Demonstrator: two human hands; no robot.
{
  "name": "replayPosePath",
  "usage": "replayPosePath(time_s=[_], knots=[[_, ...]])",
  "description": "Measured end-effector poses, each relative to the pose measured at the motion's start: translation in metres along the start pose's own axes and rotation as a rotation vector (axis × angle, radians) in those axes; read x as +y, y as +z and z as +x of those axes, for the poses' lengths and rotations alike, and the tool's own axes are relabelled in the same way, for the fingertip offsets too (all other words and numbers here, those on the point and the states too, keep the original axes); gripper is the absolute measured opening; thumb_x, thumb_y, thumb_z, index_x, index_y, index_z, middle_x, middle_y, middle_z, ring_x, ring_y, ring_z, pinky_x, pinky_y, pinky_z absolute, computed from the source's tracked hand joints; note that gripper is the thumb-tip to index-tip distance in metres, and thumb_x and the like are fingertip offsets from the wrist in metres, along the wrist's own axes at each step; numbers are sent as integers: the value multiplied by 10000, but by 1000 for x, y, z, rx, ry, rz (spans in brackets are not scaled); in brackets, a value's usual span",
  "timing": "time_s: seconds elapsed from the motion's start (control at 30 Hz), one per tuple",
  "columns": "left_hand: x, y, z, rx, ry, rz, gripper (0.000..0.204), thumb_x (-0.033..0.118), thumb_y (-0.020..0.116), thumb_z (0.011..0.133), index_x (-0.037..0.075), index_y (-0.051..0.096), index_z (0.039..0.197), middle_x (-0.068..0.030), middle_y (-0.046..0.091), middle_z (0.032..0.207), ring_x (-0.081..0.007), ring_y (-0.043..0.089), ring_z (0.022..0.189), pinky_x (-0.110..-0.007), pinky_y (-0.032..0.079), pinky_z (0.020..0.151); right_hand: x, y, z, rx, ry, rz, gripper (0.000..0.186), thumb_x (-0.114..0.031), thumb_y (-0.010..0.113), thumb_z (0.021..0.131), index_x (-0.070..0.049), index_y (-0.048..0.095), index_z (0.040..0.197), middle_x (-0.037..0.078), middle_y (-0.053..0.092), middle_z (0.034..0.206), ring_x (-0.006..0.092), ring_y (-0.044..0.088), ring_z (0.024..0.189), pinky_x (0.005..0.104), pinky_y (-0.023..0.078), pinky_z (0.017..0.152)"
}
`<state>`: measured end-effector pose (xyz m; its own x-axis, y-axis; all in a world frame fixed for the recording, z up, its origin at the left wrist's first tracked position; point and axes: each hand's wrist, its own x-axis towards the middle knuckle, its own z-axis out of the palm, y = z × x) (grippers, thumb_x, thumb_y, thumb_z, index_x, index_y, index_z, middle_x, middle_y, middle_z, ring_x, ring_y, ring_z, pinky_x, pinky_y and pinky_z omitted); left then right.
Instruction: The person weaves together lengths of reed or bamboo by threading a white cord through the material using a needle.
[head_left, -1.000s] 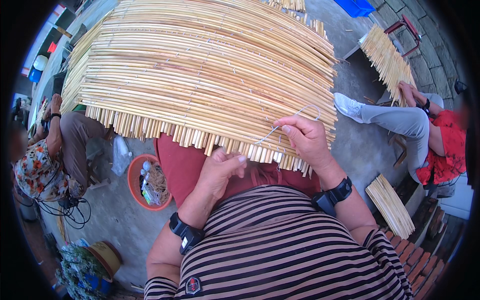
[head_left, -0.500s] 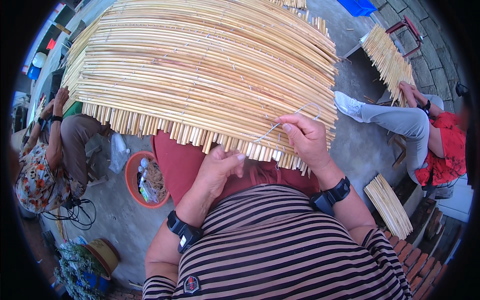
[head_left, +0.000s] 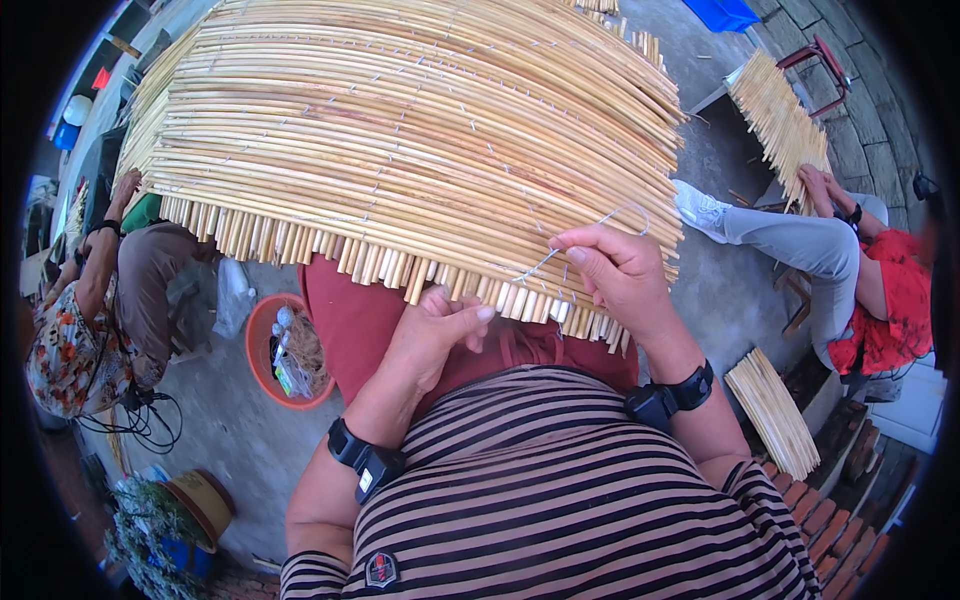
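A large mat of straw-coloured reeds [head_left: 400,140], stitched with rows of pale thread, spreads across my lap. Over its near right part, my right hand [head_left: 615,272] is closed in a pinch on a thin white thread [head_left: 538,268]. This thread runs down to the stitched near edge, and a loop of it curls above the hand. My left hand [head_left: 437,335] is at the mat's near edge, fingers curled by the cut reed ends and thumb pointing right. The reeds partly hide those fingers, so whatever they grip cannot be seen.
An orange basin [head_left: 253,345] with fibre and plastic bags stands on the floor at left. A person in a floral top [head_left: 85,345] sits at far left. At right, another person in red [head_left: 890,285] holds a smaller reed mat [head_left: 775,115]. A reed bundle [head_left: 772,410] lies at lower right.
My hands keep nearly the same pose, with the right still pinching the thread. The whole view has shifted slightly. The person at left has moved an arm.
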<state>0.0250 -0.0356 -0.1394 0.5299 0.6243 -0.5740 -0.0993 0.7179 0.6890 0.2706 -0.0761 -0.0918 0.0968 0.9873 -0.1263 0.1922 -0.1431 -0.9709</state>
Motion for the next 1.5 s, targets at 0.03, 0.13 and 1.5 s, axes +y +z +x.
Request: replayPosePath(time_s=[0.03, 0.13, 1.5], knots=[[3, 0, -3, -13, -11, -9, 198, 87, 781, 868, 18, 640, 989, -24, 657, 812, -111, 601, 614, -235, 506, 599, -5, 2, 0, -9, -59, 32, 176, -81, 610, 1001, -4, 713, 1120, -8, 640, 737, 13, 514, 562, 184, 392, 488], [19, 2, -23, -118, -106, 155, 183, 81, 768, 873, 28, 651, 1002, -41, 665, 824, -143, 647, 688, -266, 533, 625, -16, 6, -5, 25, -102, 75, 168, -107, 605, 1012, -1, 695, 1105, 15, 667, 807, 24, 536, 578, 177, 420, 512], [354, 133, -114, 170, 1456, 1323, 244, 78, 718, 896, 16, 728, 1132, -69, 736, 846, -79, 648, 789, -255, 536, 755, -126, -121, -45, 474, -984, 953, 151, -216, 533, 1063, -88, 574, 1131, 140, 667, 1190, 214, 666, 1054, 304, 524, 797]])
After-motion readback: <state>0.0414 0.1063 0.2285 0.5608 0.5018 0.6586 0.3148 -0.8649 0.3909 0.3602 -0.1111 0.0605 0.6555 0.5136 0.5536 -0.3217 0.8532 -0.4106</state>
